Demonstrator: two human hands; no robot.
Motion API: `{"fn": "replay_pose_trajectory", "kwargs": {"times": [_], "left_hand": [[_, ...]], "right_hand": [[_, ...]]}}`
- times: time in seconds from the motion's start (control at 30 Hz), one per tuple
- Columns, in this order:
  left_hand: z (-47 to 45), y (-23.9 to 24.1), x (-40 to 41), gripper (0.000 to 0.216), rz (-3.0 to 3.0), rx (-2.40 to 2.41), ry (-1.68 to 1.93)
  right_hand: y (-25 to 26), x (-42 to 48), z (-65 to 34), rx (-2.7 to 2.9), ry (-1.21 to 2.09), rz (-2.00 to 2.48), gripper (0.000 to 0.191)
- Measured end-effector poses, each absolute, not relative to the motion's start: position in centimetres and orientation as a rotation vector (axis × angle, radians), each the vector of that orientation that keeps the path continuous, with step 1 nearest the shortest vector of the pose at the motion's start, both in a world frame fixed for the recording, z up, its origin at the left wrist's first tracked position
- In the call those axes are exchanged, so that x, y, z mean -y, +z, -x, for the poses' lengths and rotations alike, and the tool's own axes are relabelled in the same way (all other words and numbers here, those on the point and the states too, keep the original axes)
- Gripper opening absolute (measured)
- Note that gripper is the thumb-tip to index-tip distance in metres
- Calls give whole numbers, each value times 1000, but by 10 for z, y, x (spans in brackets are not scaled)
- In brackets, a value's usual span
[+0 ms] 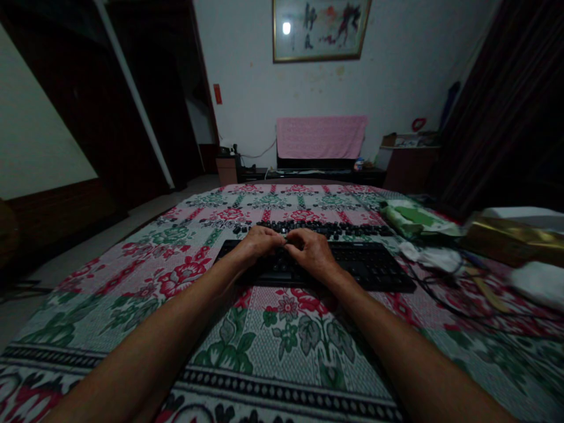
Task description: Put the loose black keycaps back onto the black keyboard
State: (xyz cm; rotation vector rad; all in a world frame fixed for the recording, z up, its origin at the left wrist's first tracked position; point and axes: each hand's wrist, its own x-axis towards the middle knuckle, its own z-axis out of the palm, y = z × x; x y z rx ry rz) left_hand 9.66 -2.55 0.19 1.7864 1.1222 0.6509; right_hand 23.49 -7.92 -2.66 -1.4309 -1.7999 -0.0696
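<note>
A black keyboard lies flat on the flowered tablecloth. Over its middle, my left hand and my right hand meet fingertip to fingertip. Each has its thumb and fingers pinched together; whatever is between them is too small and dark to make out. Just beyond the keyboard's far edge, many loose black keycaps are spread in a long band. Part of the keyboard's left and middle is covered by my hands and forearms.
To the right lie a green packet, a gold box, crumpled white plastic, a black cable and a flat tan stick. Past the table, a pink cloth hangs over a screen on a low cabinet.
</note>
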Motion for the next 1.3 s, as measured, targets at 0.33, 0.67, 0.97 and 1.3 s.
{"fn": "replay_pose_trajectory", "kwargs": {"times": [0.33, 0.67, 0.97, 1.3], "left_hand": [[-89, -5, 14, 30, -2077, -925, 646], [-82, 2, 19, 25, -2764, -889, 534], [-80, -4, 16, 26, -2581, -721, 364], [-82, -11, 11, 28, -2477, -732, 306]], "right_hand": [[-28, 78, -240, 1807, 92, 1451, 22], [-29, 78, -245, 1865, 298, 1418, 22], [-24, 80, -254, 1966, 493, 1492, 23], [-24, 80, -255, 2027, 513, 1546, 24]]}}
